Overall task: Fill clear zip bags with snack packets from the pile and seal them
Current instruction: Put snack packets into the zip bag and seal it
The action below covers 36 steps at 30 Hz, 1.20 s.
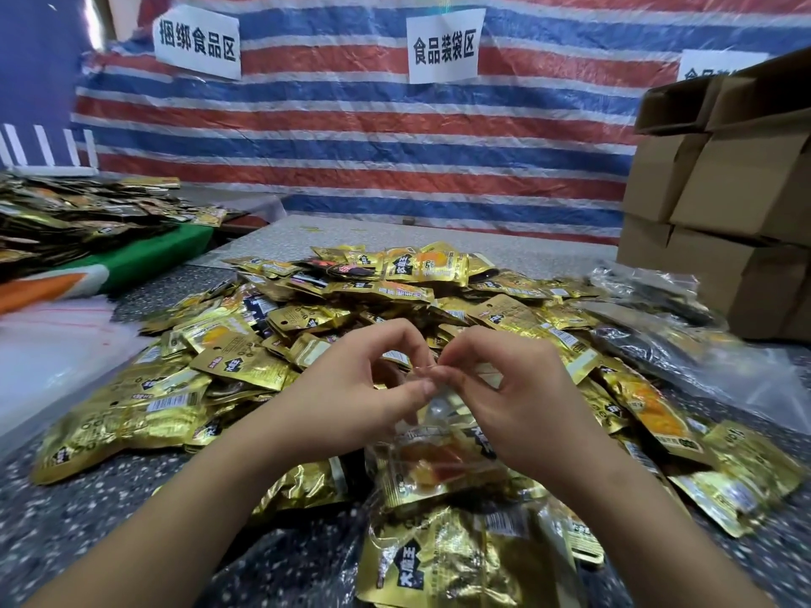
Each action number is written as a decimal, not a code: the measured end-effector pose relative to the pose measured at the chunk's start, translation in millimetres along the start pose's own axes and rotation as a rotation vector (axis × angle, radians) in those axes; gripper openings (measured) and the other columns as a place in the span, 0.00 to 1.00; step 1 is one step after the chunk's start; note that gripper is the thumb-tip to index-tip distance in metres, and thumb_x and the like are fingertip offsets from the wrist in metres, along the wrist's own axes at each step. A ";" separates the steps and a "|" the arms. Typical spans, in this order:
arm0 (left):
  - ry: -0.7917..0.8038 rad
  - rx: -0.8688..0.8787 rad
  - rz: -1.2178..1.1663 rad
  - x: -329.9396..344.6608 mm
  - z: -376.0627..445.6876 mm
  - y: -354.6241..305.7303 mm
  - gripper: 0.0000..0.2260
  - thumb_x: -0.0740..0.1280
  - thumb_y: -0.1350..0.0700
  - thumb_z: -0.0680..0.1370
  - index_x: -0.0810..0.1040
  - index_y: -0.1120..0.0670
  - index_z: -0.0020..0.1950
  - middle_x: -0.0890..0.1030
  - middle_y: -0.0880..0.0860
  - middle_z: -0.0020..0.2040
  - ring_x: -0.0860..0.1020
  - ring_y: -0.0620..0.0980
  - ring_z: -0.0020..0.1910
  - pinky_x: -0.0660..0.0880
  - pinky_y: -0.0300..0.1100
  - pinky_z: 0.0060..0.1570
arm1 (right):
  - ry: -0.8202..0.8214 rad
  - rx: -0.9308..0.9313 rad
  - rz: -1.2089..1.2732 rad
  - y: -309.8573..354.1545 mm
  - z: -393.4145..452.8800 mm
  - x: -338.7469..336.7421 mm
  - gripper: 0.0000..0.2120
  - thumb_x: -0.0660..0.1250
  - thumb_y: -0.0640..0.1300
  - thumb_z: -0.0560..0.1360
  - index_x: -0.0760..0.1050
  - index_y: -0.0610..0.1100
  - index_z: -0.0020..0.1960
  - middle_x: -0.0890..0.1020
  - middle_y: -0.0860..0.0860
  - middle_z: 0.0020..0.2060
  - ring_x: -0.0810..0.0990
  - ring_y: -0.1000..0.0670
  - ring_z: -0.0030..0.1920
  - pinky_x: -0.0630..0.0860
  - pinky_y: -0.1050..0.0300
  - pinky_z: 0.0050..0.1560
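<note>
While pinched, zip bag (439,436) between grips

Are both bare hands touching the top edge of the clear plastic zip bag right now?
Touching. The head view shows the left hand and right hand pinching the clear plastic zip bag at its top edge, fingertips meeting there.

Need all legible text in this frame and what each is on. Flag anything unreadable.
"捆绑食品区": left paper sign on the striped tarp.
"食品装袋区": middle paper sign on the tarp.
Right paper sign: cut off by the boxes, unreadable.
"大魔王": gold packet nearest the camera, as best I can read it.
Other packet print and barcodes: too small or blurred.
</note>
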<state>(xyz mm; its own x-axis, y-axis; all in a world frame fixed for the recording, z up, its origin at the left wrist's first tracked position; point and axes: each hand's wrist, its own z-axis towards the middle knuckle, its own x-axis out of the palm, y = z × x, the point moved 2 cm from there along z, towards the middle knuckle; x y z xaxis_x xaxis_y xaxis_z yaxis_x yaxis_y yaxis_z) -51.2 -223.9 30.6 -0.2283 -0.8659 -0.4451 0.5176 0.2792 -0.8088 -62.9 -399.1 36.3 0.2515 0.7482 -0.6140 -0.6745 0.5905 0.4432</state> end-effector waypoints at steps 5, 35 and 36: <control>0.034 0.053 0.026 3.9 0.4 2.8 0.08 0.69 0.55 0.74 0.71 0.48 0.40 0.77 0.54 0.43 0.75 0.46 0.37 0.74 0.47 0.38 | -0.003 -0.091 0.001 3.8 0.1 -1.0 0.01 0.75 0.38 0.73 0.84 0.42 0.44 0.84 0.53 0.37 0.81 0.56 0.39 0.76 0.61 0.40; -0.342 0.272 0.218 6.9 -2.8 -1.7 0.05 0.70 0.56 0.78 0.85 0.53 0.48 0.83 0.46 0.38 0.80 0.49 0.36 0.76 0.51 0.36 | -0.053 0.084 0.021 4.1 1.2 -4.2 0.02 0.72 0.43 0.76 0.81 0.48 0.45 0.82 0.58 0.37 0.79 0.58 0.42 0.73 0.65 0.41; -0.348 0.276 0.232 6.8 -3.0 -1.4 0.05 0.69 0.55 0.78 0.85 0.53 0.48 0.83 0.47 0.38 0.80 0.49 0.36 0.76 0.51 0.36 | -0.050 0.098 0.025 3.6 1.0 -3.7 0.02 0.72 0.44 0.76 0.81 0.48 0.45 0.82 0.58 0.37 0.79 0.58 0.42 0.73 0.65 0.41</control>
<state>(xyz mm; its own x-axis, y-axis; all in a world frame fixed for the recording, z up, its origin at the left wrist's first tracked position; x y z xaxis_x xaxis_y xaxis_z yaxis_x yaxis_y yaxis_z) -56.0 -229.0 27.5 0.1826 -0.8945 -0.4082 0.7321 0.4008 -0.5507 -65.6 -399.5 40.8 0.2709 0.7760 -0.5697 -0.6106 0.5960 0.5215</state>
